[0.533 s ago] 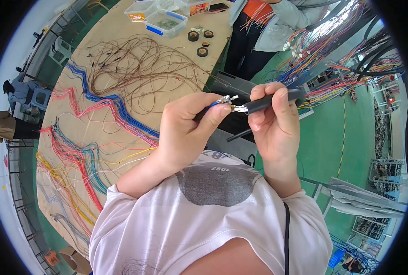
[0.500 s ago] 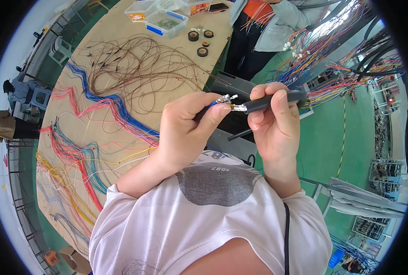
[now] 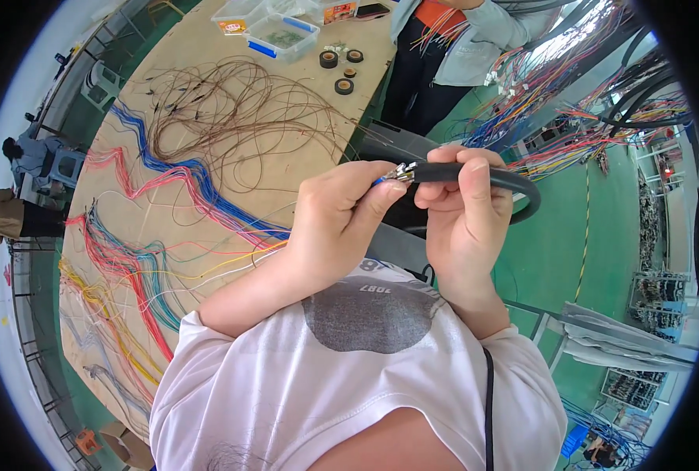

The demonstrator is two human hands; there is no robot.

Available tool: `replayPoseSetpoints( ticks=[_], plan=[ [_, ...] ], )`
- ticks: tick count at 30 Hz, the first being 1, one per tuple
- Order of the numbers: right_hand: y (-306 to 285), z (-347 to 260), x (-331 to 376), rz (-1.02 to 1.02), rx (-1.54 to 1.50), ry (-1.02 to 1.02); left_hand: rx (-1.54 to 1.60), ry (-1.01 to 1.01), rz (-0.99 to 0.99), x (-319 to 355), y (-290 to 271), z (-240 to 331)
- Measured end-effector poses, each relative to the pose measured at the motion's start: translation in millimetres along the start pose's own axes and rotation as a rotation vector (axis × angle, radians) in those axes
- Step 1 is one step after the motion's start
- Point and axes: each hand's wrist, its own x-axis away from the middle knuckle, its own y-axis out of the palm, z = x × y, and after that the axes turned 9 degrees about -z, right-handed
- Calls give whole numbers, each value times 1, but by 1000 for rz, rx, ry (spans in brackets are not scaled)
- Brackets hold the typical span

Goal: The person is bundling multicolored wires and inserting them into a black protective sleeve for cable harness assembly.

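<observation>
At chest height, my left hand (image 3: 337,206) pinches a small bundle of wires between thumb and fingertips. Bright metal terminals (image 3: 401,172) stick out of that pinch, with a bit of blue insulation beside the thumb. My right hand (image 3: 471,206) grips a black flexible tube (image 3: 518,184) near its end, thumb on the near side and fingers behind. The terminals meet the tube's open mouth; whether any of them reach inside is hard to make out. Beyond my right fingers the tube bends round toward me.
On the wooden table (image 3: 231,169) lie brown wires (image 3: 247,118), blue wires (image 3: 161,165) and red wires (image 3: 133,275). Several rolls of black tape (image 3: 344,85) sit near a clear plastic box (image 3: 282,38). Across from me stands a person (image 3: 451,47) holding wires; coloured wire bundles (image 3: 557,110) hang at right.
My hands have come closer together. The tube's end has moved left and now meets the cluster of terminals, which earlier showed more apart, and the tube's far part curves visibly.
</observation>
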Motion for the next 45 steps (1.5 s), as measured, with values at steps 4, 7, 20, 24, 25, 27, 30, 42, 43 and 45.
replayPoseSetpoints(
  ticks=[4, 7, 20, 24, 25, 27, 30, 42, 43, 45],
  plan=[
    [0, 2, 2, 28, -69, -3, -126, 105, 21, 0, 3, -2],
    [1, 3, 3, 24, -112, -25, -138, 148, 74, 1, 8, -5],
    [-15, -18, -13, -164, 52, 86, -278, 344, -81, -3, 6, -7],
    [-15, -24, -13, -135, 122, 121, -333, 375, -122, -6, 5, -9],
    [-18, -27, -14, -175, 173, 153, -284, 337, -163, -6, 5, -9],
    [-21, -30, -16, -215, 224, 186, -235, 297, -204, -5, 3, -7],
    [-25, -31, -19, -240, 203, 273, -32, 54, -292, -5, 1, -4],
    [-17, -9, -9, -91, 248, 130, -108, 39, -212, -6, 6, -11],
    [-16, -7, -8, -60, 159, 134, -105, 74, -211, -6, 7, -14],
    [-16, -5, -5, -28, 71, 140, -100, 107, -209, -5, 7, -13]
  ],
)
